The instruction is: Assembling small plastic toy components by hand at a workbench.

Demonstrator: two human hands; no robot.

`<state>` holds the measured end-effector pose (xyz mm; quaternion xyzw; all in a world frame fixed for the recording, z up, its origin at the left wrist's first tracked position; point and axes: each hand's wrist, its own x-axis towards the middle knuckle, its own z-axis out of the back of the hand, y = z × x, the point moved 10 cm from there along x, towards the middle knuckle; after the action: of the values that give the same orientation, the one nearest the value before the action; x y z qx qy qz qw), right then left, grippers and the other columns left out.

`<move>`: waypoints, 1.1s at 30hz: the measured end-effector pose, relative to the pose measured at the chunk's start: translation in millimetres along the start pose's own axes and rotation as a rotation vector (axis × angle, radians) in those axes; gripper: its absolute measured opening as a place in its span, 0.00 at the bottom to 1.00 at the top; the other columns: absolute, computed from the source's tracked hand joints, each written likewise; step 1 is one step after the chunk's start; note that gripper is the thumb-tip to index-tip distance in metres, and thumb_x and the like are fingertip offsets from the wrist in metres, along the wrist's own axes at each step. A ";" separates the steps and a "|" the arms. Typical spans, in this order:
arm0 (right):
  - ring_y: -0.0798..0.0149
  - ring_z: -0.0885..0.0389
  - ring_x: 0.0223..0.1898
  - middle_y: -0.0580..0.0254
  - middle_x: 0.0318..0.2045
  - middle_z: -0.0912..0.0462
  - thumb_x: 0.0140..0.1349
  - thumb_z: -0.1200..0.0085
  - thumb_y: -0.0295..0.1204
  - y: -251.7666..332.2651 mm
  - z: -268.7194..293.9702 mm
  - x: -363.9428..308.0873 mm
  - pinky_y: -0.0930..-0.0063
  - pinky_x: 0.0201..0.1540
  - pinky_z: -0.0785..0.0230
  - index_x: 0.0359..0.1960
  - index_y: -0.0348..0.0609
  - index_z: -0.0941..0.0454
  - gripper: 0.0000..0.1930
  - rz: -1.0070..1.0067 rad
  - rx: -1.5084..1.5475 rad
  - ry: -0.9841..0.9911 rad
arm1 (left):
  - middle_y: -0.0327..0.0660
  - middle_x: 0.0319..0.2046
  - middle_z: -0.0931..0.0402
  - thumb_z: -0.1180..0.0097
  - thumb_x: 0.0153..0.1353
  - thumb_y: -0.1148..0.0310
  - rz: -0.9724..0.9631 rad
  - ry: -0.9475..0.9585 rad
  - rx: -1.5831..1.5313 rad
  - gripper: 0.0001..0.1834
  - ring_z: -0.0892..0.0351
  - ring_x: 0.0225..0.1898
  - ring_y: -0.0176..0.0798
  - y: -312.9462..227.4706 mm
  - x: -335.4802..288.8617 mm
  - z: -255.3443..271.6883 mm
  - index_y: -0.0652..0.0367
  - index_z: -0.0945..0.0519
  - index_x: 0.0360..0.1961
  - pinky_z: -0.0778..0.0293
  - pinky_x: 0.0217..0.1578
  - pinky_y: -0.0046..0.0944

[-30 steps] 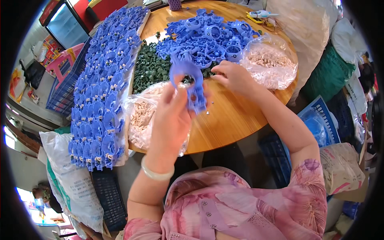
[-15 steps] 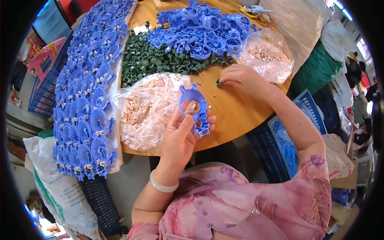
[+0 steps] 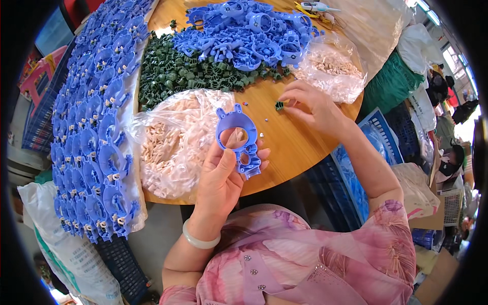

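My left hand (image 3: 223, 165) grips a blue plastic toy frame (image 3: 251, 128) with two ears and a large round opening, thumb on its face and fingers behind. It is held upright over the table's near edge. At the fingertips of my right hand (image 3: 312, 105) is a small dark green plastic part (image 3: 279, 106), pinched just above the wood. Past both hands lies a heap of similar green parts (image 3: 188, 76), with a pile of loose blue plastic parts (image 3: 249, 38) behind it. A few tiny bits are scattered on the wood between my hands.
Clear bags of beige pieces lie left (image 3: 173, 147) and right (image 3: 330, 66) on the round wooden table (image 3: 290, 147). A board (image 3: 133, 101) at left carries rows of blue assemblies (image 3: 94, 137). A white-tipped tool (image 3: 317, 6) lies at the far edge; blue crates (image 3: 340, 188) stand below right.
The whole view has shifted slightly, with the table sliding left. My right hand has moved a little right across the table with the green part, its fingers spreading somewhat. The left keeps its grip.
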<state>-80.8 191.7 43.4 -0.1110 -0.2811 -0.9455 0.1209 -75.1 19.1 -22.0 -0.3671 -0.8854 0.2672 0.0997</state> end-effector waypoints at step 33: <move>0.59 0.24 0.29 0.63 0.28 0.24 0.43 0.37 0.22 117.5 -23.4 -21.2 0.70 0.29 0.31 0.27 0.42 0.22 0.08 0.217 0.128 -0.378 | 0.48 0.59 0.37 0.41 0.54 0.75 -0.114 0.035 -0.091 0.37 0.36 0.59 0.42 -8.0 -0.6 1.7 0.60 0.44 0.63 0.40 0.60 0.40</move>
<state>-29.8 86.6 77.7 -0.3078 -0.3444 -0.8697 0.1741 -80.1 13.3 -19.0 -0.3247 -0.9142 0.2143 0.1133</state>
